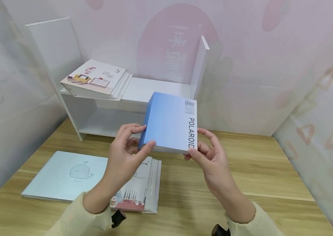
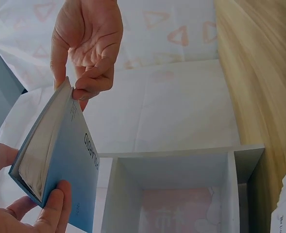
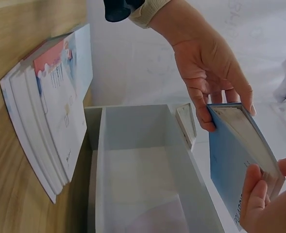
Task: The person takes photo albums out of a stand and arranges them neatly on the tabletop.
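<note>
A blue book (image 1: 170, 123) lettered "POLAROID" is held up above the table in front of the shelf, its cover facing up. My left hand (image 1: 128, 160) grips its left side near the spine, thumb on the near edge. At the near right corner, my right hand (image 1: 213, 160) pinches it between thumb and fingers. The left wrist view shows the book (image 2: 75, 160) between my left hand (image 2: 28, 208) and right hand (image 2: 87, 43). Seen from the right wrist, the book (image 3: 230, 160) has my left hand (image 3: 208, 63) at one end and my right hand (image 3: 274, 199) at the other.
A white two-level shelf (image 1: 160, 86) stands at the back, with stacked books (image 1: 95, 78) on its upper left. On the wooden table (image 1: 258, 170), a pale blue whale book (image 1: 63, 173) lies at left. Another book stack (image 1: 136, 193) lies beside it, partly behind my left forearm.
</note>
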`<action>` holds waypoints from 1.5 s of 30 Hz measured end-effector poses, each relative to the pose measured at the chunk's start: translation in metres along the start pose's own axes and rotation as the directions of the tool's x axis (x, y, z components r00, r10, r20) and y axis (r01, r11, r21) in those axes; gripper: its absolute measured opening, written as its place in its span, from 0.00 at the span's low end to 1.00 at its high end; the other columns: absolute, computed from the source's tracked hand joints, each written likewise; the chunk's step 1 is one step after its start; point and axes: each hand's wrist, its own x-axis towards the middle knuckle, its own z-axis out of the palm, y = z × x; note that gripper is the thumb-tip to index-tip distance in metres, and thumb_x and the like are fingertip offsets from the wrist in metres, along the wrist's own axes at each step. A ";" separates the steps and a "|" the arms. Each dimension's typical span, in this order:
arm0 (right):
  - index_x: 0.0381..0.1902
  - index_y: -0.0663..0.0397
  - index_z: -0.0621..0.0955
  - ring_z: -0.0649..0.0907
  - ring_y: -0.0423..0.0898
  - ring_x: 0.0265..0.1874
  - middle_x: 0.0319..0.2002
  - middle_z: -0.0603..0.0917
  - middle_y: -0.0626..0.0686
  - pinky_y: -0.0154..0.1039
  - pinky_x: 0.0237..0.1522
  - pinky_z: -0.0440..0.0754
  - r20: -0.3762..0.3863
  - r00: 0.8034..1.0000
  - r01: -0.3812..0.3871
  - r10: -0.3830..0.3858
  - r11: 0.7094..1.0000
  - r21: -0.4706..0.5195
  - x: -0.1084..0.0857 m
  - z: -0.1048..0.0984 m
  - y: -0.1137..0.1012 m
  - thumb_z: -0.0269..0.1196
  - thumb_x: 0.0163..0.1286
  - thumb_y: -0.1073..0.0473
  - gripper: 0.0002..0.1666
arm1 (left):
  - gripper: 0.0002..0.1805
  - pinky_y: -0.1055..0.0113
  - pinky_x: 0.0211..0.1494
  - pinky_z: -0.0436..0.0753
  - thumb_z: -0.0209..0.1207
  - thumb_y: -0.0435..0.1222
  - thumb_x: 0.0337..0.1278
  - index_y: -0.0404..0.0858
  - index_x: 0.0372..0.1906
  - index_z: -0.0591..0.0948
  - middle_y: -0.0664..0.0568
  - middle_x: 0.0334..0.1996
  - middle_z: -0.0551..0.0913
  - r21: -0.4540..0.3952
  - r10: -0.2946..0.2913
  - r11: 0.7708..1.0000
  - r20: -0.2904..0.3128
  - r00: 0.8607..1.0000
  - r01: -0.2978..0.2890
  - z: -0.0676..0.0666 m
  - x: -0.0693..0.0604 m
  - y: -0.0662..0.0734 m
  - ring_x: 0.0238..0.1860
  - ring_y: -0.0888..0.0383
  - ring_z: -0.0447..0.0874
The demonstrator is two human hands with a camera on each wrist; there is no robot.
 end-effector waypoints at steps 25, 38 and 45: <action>0.76 0.58 0.55 0.84 0.41 0.33 0.37 0.86 0.44 0.34 0.54 0.80 0.073 0.988 -0.133 0.135 0.990 -0.035 -0.020 -0.026 0.019 0.58 0.71 0.71 0.41 | 0.20 0.71 0.40 0.87 0.68 0.32 0.57 0.35 0.54 0.77 0.46 0.57 0.72 -0.041 -0.080 0.996 0.102 0.992 0.084 0.014 -0.024 -0.032 0.36 0.52 0.85; 0.78 0.53 0.53 0.85 0.41 0.34 0.37 0.86 0.44 0.36 0.53 0.80 0.077 0.972 -0.219 0.221 0.975 -0.038 -0.031 -0.040 0.036 0.60 0.70 0.69 0.44 | 0.21 0.69 0.43 0.87 0.71 0.35 0.54 0.37 0.52 0.78 0.46 0.55 0.74 0.009 -0.132 0.991 0.165 0.977 0.132 0.021 -0.033 -0.041 0.43 0.53 0.87; 0.78 0.51 0.53 0.85 0.41 0.33 0.36 0.86 0.44 0.36 0.53 0.81 0.062 0.954 -0.290 0.292 0.956 -0.033 -0.039 -0.046 0.046 0.62 0.69 0.68 0.46 | 0.22 0.68 0.44 0.87 0.72 0.38 0.53 0.38 0.52 0.77 0.47 0.57 0.75 0.061 -0.181 0.983 0.218 0.959 0.172 0.023 -0.039 -0.044 0.42 0.54 0.88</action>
